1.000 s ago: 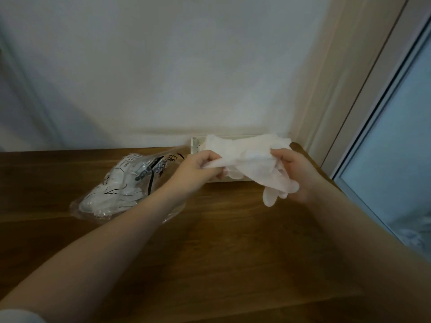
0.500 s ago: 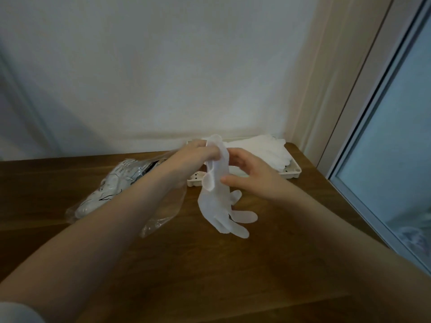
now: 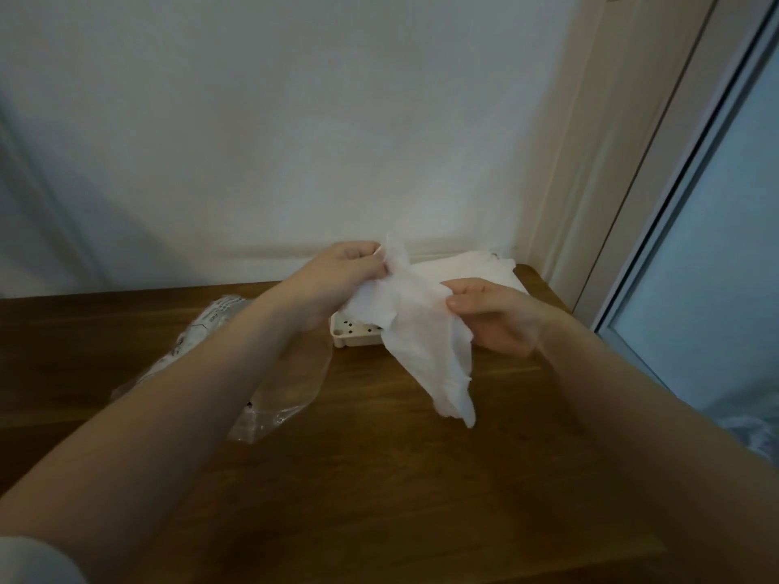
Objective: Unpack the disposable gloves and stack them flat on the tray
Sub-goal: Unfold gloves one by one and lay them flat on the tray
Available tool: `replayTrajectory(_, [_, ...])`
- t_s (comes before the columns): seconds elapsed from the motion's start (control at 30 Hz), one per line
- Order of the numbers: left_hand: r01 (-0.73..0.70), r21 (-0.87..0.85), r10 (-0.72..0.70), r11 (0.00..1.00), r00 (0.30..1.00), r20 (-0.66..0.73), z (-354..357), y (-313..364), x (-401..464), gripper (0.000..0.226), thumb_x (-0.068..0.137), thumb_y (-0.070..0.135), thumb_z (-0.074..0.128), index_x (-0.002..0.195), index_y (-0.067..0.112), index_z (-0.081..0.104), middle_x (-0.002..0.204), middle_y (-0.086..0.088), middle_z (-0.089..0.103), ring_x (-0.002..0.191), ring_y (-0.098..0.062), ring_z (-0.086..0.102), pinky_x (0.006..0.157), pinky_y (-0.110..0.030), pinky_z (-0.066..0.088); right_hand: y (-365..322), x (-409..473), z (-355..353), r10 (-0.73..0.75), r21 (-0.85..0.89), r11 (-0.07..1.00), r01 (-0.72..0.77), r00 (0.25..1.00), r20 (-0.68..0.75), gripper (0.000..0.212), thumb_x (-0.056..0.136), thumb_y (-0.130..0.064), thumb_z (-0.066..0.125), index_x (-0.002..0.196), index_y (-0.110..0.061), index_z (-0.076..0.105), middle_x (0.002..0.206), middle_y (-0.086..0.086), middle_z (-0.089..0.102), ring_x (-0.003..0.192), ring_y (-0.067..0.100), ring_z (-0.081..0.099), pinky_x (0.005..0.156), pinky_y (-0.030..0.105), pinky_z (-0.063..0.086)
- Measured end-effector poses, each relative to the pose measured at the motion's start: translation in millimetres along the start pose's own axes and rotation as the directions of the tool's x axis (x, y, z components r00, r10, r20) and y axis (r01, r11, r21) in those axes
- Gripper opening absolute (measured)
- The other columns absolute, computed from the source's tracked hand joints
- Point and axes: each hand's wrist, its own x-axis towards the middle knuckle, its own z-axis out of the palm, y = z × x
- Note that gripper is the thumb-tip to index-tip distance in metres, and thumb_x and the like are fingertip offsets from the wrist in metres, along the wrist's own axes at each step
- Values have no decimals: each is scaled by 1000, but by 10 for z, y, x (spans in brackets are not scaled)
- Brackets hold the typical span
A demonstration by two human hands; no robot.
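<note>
Your left hand (image 3: 341, 276) and right hand (image 3: 497, 314) pinch one glove (image 3: 425, 347) over the tray (image 3: 358, 335); stacked gloves (image 3: 468, 267) inside, bag (image 3: 286, 385) left.

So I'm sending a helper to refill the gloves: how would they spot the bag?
On the wooden table, look left of the white tray by the wall. The bag lies there, partly under the left forearm: clear, crinkly plastic with dark print, unlike the opaque white gloves stacked on the tray.

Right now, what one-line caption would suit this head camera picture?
Both hands, left hand and right hand, hold a white glove above the tray.
</note>
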Motion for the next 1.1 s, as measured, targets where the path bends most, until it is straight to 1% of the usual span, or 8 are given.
replayTrajectory(0.17, [3,-79,-5,997,1000,-23,44,52,155,16,95,11,47,82,9,56,77,-11,55,67,-20,51,58,-29,38,-93,-89,-181,-38,185,983,7,985,166,51,73,-23,78,106,5,52,89,9,68,79,20,67,70,28,56])
replayTrajectory(0.3, [-23,-51,24,998,999,37,60,93,242,15,96,21,50,93,8,57,80,-6,59,67,-17,56,61,-27,44,-102,-143,-245,0,92,996,5,999,-48,44,55,-31,88,88,-8,70,83,5,68,78,17,66,72,31,56])
replayTrajectory(0.43, [-51,0,51,999,997,-49,84,104,340,18,97,22,48,91,7,57,73,-4,56,58,-12,52,53,-22,41,-81,-118,-295,28,53,998,-15,969,-245,10,81,-16,66,85,-10,59,80,1,67,78,16,64,72,29,56])
replayTrajectory(0.67, [-114,150,133,982,983,-125,138,171,631,15,91,22,59,81,11,61,57,3,49,46,-4,44,47,-16,36,-133,-19,-529,-240,-463,827,-320,543,-805,17,96,-31,50,87,-17,56,87,5,60,70,19,56,64,34,46])
replayTrajectory(0.77, [-147,161,162,976,984,-80,188,233,747,13,87,22,65,85,9,64,64,-6,52,55,-11,45,53,-22,35,-224,86,-453,32,65,997,42,538,-843,32,101,-34,39,123,-13,47,115,12,58,63,21,69,52,27,54])
replayTrajectory(0.87, [-169,105,177,980,982,-71,194,262,864,12,86,17,65,88,5,66,79,-17,58,69,-21,52,64,-30,41,-241,172,-456,159,376,882,284,572,-805,39,101,-34,38,134,-13,39,127,9,51,76,29,72,74,37,58])
replayTrajectory(1.0, [-215,196,242,957,962,-126,125,226,1035,22,91,21,59,84,1,65,74,-10,54,67,-15,43,60,-23,34,-257,264,-576,-138,-100,989,107,445,-885,19,103,-34,31,101,-21,46,102,-7,49,106,19,60,85,29,40])
replayTrajectory(1.1, [-266,337,342,903,920,-191,49,221,1155,24,93,24,56,83,4,64,64,2,49,49,-2,37,50,-13,28,-288,254,-694,-373,-413,911,11,450,-811,20,102,-28,35,93,-12,43,91,-7,48,92,-1,54,79,29,42])
